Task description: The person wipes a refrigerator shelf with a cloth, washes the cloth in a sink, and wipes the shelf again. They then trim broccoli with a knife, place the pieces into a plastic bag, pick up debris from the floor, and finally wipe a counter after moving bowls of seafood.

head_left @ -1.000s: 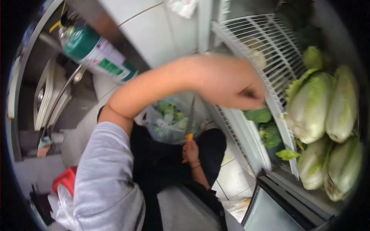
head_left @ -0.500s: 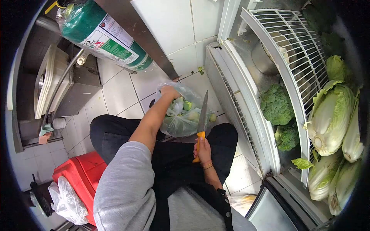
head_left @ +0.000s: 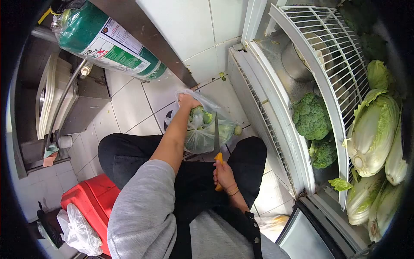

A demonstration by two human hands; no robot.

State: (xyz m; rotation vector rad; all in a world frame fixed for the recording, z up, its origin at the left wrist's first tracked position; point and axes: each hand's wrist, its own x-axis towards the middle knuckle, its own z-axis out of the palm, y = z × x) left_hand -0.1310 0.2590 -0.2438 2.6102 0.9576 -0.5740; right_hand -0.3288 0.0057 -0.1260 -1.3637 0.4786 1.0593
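A clear plastic bag (head_left: 202,140) of green vegetable pieces lies on the floor between my bent legs. My left hand (head_left: 188,101) is at the far rim of the bag, its fingers curled down and partly hidden by the plastic. In my right hand (head_left: 224,175) is a knife (head_left: 217,136) with a yellow handle, fingers wrapped round it. Its blade points away from me and overlaps the right side of the bag in this view. A small pale green piece (head_left: 237,130) shows at the bag's right edge.
On my right, an open fridge holds broccoli (head_left: 311,116) and a white wire rack (head_left: 317,56) beside several pale leafy heads (head_left: 373,136). A green fire extinguisher (head_left: 108,43) stands far left. Nearer left is a red bin (head_left: 88,203) with a plastic bag (head_left: 79,231).
The knife has swung left, its tip now over the bag's contents, and my right hand has shifted slightly left and down. My left hand stays at the bag's rim.
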